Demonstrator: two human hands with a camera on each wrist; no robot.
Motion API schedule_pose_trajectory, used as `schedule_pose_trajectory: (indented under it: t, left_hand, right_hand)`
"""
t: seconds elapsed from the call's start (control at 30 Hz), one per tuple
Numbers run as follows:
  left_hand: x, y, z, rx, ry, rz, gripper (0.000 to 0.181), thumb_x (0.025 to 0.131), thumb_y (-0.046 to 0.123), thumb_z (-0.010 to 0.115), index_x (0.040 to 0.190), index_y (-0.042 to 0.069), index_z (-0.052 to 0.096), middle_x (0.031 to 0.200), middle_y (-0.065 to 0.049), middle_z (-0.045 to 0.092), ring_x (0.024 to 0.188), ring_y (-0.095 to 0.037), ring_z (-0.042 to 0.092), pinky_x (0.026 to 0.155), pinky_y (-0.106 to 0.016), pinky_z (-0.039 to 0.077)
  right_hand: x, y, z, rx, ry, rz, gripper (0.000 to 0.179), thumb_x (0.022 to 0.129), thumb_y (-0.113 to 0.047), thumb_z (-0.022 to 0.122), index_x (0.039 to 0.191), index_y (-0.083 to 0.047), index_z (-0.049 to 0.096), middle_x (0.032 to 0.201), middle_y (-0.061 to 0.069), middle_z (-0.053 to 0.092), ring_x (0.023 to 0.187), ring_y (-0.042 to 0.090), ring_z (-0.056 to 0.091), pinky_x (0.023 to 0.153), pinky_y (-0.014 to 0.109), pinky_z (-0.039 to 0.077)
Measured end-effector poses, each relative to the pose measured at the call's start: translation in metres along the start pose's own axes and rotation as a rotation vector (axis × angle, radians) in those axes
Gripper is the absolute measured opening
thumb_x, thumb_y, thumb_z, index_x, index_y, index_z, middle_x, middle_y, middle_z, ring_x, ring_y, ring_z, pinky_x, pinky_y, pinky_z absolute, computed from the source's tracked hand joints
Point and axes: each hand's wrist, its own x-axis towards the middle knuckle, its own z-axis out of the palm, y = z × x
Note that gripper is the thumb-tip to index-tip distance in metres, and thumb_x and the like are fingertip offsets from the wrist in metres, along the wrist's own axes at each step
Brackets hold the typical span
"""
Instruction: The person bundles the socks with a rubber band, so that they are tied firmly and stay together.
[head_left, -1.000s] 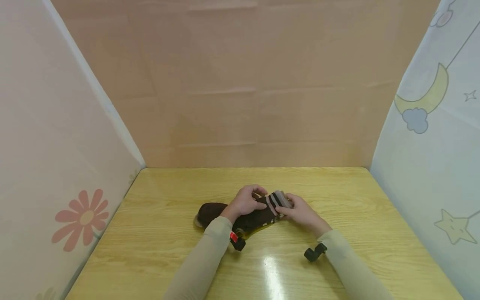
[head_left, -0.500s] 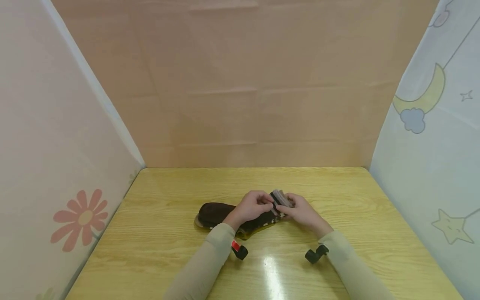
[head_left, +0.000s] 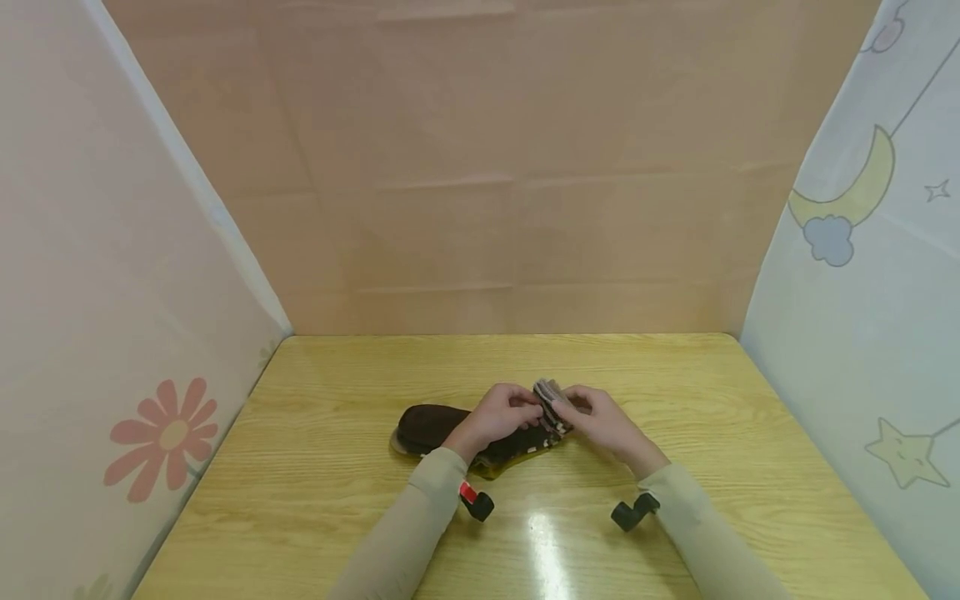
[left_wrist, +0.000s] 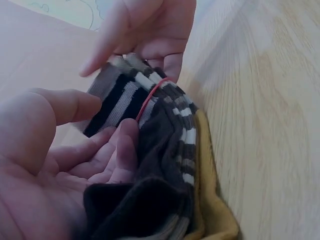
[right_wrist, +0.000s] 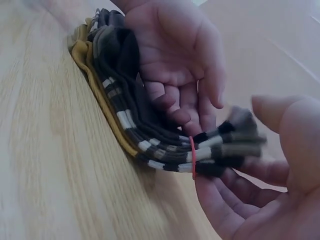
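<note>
A bundle of dark brown socks [head_left: 431,427] with striped cuffs and mustard-coloured cloth underneath lies on the table, its cuff end raised. A thin red band [right_wrist: 193,157] circles it near the cuffs. My right hand [head_left: 607,421] holds the cuff end; its fingers curl beneath the cuffs [right_wrist: 240,145], while its thumb stands off in the right wrist view. My left hand [head_left: 495,421] reaches over the bundle from the other side. Its bent fingertips touch the dark fabric beside the band, and its thumb is near the cuff edge [left_wrist: 112,100], apart from the fingers.
The wood-grain table [head_left: 337,533] is enclosed by a tan back panel [head_left: 480,167], a left panel with a flower [head_left: 168,433] and a right panel with a moon and star [head_left: 907,454]. Both wrists carry small black cameras [head_left: 633,511].
The cuff end has bent upward and moved slightly left with my right hand. My left hand moved right along the socks, then drew back slightly. The toe end stays in place.
</note>
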Motion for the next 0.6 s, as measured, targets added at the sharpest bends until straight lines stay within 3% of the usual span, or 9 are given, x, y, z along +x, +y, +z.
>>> schedule_pose_trajectory:
  t: [0.23,0.4,0.6]
  left_hand:
    - [0.002,-0.004,-0.001,-0.116,-0.001,-0.035,0.029,0.11,0.025,0.057,0.115,0.002,0.074,0.102,-0.007,0.075,0.09,-0.019,0.073,0.085,-0.037,0.06]
    - [0.003,-0.005,-0.002,-0.227,-0.016,-0.054,0.041,0.113,0.033,0.049,0.115,0.0,0.074,0.1,-0.01,0.075,0.087,-0.019,0.073,0.085,-0.036,0.061]
    - [-0.001,-0.001,-0.007,-0.219,0.001,-0.085,0.046,0.107,0.044,0.06,0.116,0.001,0.073,0.1,-0.01,0.075,0.088,-0.02,0.074,0.086,-0.038,0.061]
  right_hand:
    - [0.0,-0.007,0.001,-0.042,0.03,-0.029,0.04,0.111,-0.035,0.056,0.127,-0.001,0.069,0.122,0.015,0.071,0.109,0.023,0.067,0.091,0.035,0.056]
    - [0.0,-0.01,0.004,0.039,0.018,-0.019,0.047,0.114,-0.034,0.047,0.132,0.005,0.067,0.131,0.021,0.068,0.119,0.03,0.066,0.098,0.04,0.057]
    - [0.003,-0.015,0.007,0.155,-0.043,-0.039,0.06,0.117,-0.038,0.033,0.135,0.012,0.061,0.134,0.029,0.064,0.125,0.043,0.062,0.105,0.048,0.053]
